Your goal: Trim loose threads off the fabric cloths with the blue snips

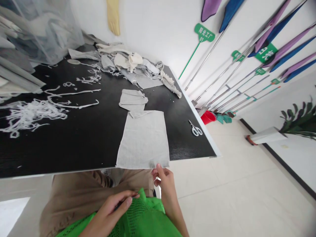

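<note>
Grey cloth (pixel 144 138) lies lengthwise ahead of the right hand (pixel 164 182), which pinches its near edge; left hand (pixel 116 207), lower, grips green mesh (pixel 145 215).

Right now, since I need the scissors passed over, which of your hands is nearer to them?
Right. The right hand holds the near edge of the grey cloth, the scissors lying beyond it on the table. The left hand sits lower, on the green mesh, farther off.
</note>
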`<state>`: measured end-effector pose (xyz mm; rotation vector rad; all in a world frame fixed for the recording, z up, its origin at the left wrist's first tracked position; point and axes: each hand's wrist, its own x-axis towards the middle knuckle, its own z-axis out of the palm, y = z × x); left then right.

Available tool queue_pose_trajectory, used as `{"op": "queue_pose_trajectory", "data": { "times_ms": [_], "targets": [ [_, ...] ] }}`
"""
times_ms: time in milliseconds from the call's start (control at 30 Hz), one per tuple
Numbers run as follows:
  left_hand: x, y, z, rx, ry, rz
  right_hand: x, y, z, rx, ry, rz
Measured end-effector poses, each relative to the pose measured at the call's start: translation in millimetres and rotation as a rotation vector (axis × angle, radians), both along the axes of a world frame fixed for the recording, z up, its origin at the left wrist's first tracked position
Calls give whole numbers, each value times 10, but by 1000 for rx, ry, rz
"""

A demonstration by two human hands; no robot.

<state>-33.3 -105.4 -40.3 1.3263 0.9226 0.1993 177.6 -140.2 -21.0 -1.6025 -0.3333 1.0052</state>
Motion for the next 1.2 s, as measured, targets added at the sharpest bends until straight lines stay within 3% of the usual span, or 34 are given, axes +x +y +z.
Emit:
{"op": "queue_pose_trajectory", "data": {
  "times_ms": [100, 200, 333, 533, 800, 900, 1033, 1200],
  "targets": [
    [-13, 16, -34, 4, -1, -32, -62, 110, -34, -23, 48, -83],
    [-21, 30, -45, 6, -7, -17, -89, 123, -35, 60, 145, -157],
    [-22, 35, -56, 3, -12, 2, -98, -43, -30, 182, 293, -56],
    [-16, 22, -87, 0, -9, -20, -111, -199, -64, 159, 321, -17],
    [-35, 27, -34, -5, 11, 9, -77, 113, 17, 35, 214, -153],
    [-49, 27, -52, 3, 7, 37, -78, 120, 17, 67, 226, -206],
    [-39, 30, -82, 3, 2, 18, -97, -3, -8, 165, 263, -105],
    [-5, 48, -53, -24, -3, -19, -156, -63, 17, 165, 296, -23]
  ]
}}
